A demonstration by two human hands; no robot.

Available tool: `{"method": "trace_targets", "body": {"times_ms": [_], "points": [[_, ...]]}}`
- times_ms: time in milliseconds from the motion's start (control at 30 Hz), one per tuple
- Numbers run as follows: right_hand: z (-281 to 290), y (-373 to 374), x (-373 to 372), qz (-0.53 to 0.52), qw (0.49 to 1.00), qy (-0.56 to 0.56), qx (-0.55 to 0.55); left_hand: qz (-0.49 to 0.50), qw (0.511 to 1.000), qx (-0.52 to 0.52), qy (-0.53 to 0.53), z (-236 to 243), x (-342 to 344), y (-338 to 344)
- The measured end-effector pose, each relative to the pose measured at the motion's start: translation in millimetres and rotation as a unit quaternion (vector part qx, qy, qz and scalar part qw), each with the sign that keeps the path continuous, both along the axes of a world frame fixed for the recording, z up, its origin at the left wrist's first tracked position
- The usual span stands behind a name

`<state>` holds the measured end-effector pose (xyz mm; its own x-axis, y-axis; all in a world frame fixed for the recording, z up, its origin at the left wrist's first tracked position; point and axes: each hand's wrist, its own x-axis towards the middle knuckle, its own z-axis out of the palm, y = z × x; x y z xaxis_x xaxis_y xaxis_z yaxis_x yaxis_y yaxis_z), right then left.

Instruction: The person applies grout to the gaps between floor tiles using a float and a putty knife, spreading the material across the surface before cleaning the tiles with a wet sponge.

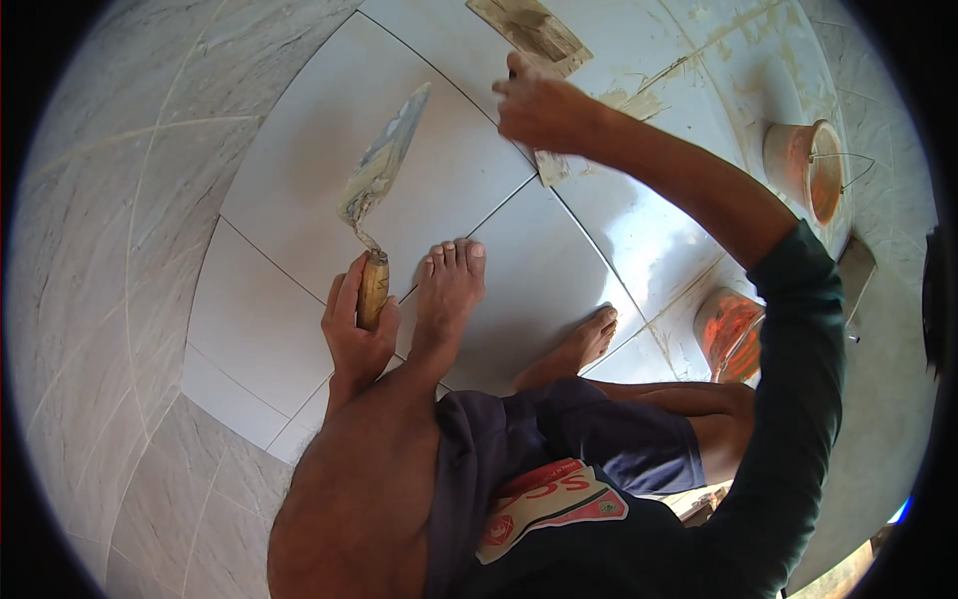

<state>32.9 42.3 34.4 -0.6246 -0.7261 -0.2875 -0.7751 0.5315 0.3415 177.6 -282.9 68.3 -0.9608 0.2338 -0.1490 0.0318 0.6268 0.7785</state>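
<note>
My left hand point(357, 324) is wrapped round the wooden handle point(372, 292) of a pointing trowel. The trowel blade point(384, 155), smeared with pale mortar, points up and away over the white tiles. Farther off and to the right, my right hand point(544, 108) is closed in a fist low over the tiles. Something dark pokes out at its top, but what it grips is mostly hidden. Below the fist shows a flat, mortar-smeared piece point(552, 168); whether it belongs to the thing in the hand I cannot tell. Just beyond lies a flat rectangular board or float point(534, 35) covered in mortar.
My bare feet point(449, 285) stand on the white tiled floor point(529, 270). Two orange buckets, one farther point(798, 165) and one nearer point(726, 334), stand at the right. Wet mortar smears point(733, 40) mark the far right tiles. A marble-patterned wall point(150, 150) borders the left.
</note>
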Motion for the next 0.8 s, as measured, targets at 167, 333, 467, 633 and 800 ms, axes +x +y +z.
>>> {"method": "trace_targets", "body": {"times_ms": [167, 333, 467, 633, 800], "points": [[22, 12, -26, -0.028, 0.987, 0.133, -0.082, -0.020, 1.000, 0.004, 0.024, 9, -2, -14], [6, 20, 7, -0.056, 0.998, -0.010, -0.031, -0.045, 0.999, -0.004, 0.017, 13, 15, 7], [60, 105, -6, -0.248, 0.957, -0.036, -0.147, -0.073, 0.997, 0.004, -0.008, 31, 16, 31], [84, 224, 118, -0.522, 0.815, -0.168, -0.188, -0.105, 0.988, 0.075, -0.080, 38, 12, 89], [70, 304, 291, -0.643, 0.647, -0.354, -0.207, -0.135, 0.934, 0.233, -0.233, 60, 0, 194]]}}
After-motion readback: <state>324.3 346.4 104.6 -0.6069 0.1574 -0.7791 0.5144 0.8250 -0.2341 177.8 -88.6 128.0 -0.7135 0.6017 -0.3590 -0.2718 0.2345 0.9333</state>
